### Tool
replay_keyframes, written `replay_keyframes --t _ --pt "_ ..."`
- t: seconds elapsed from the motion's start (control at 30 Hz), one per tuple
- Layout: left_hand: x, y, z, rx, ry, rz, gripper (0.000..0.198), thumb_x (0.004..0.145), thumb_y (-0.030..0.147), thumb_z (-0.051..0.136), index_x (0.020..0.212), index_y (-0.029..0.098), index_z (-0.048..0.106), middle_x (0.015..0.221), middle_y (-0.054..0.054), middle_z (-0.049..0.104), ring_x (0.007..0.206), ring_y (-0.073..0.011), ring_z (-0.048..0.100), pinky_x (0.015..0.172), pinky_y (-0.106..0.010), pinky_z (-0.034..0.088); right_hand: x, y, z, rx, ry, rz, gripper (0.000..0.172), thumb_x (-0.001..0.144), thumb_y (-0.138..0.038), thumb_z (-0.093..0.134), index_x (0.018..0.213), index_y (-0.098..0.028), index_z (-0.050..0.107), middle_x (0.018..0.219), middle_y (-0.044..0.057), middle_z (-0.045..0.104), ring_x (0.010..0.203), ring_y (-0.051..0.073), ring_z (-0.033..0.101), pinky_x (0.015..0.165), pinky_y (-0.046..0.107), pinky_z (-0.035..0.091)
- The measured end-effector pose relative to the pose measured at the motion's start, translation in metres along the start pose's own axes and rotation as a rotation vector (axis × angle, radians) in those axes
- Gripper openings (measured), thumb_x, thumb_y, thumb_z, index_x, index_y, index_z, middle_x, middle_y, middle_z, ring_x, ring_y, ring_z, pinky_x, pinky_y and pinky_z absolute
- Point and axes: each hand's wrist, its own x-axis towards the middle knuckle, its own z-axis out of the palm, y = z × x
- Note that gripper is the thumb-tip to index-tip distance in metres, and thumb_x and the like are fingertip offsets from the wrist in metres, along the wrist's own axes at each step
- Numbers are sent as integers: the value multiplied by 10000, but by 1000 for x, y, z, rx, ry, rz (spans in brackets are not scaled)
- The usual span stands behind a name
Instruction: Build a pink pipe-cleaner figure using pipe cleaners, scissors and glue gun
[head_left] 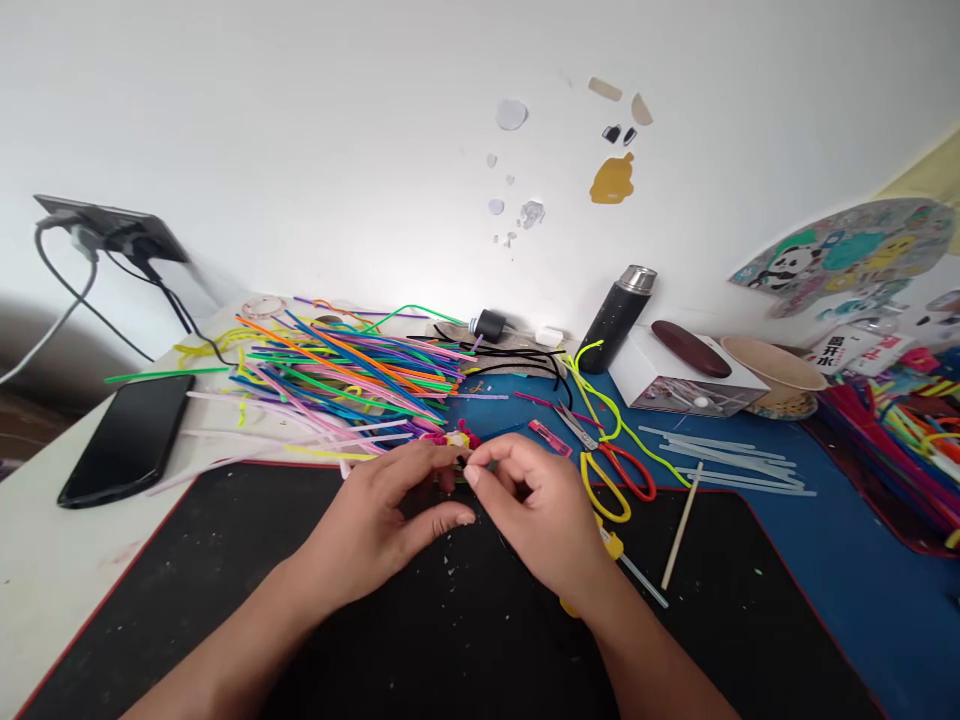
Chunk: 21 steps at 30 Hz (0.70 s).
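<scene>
My right hand (536, 500) is closed in a pinch, its thumb and forefinger meeting on a tiny black piece (460, 460). Facing it, my left hand (386, 510) has its thumb stretched out and apart from its curved fingers, whose tips come close to that piece. Just behind the fingertips shows a fuzzy pink and pale yellow pipe-cleaner piece (457, 438), partly hidden by my hands. Both hands are above a black mat (450, 640) sprinkled with small scraps. Scissors (607, 470) with red and yellow handles lie beyond my right hand.
A heap of coloured pipe cleaners (352, 365) spreads behind my left hand, with a phone (127, 440) farther left. On the right are clear glue sticks (735, 460), a wooden stick (682, 525), a black flask (619, 320) and a white box (675, 385). A yellow-tipped tool (611, 543) sits beside my right wrist.
</scene>
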Motion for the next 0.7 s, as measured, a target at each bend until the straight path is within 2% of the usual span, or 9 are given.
replay_keyframes --t 0.1,0.23,0.47,0.6,0.7 --pt "0 0 3 3 23 -25 254 1010 447 724 1165 246 727 1051 -42 811 881 -197 759 791 -273 573 0 -1 6 88 -60 46 115 923 -334 679 886 -226 692 563 -73 498 506 119 435 509 264 326" --pt "0 -1 6 -7 4 -93 134 1037 355 672 1002 239 729 906 -2 786 764 -164 715 725 -253 526 4 2 7 162 -79 70 119 937 -330 680 918 -214 697 605 -67 548 536 112 452 533 253 346" --pt "6 7 2 -145 -48 -225 267 1022 415 629 861 219 714 783 7 721 706 -161 632 683 -255 498 5 5 4 246 -149 83 180 944 -396 711 929 -217 699 649 -57 567 554 112 465 537 244 366" --pt "9 9 1 -342 -90 -330 308 996 487 660 879 217 749 816 -11 751 725 -173 642 693 -276 515 5 4 4 310 -169 109 226 942 -440 726 922 -219 686 678 -38 637 542 109 474 519 243 356" --pt "9 9 1 -525 -134 -412 363 952 540 731 823 201 733 742 -5 708 648 -143 587 627 -260 486 4 1 5 369 -197 108 233 945 -441 735 909 -217 683 718 -16 708 542 106 500 518 242 362"
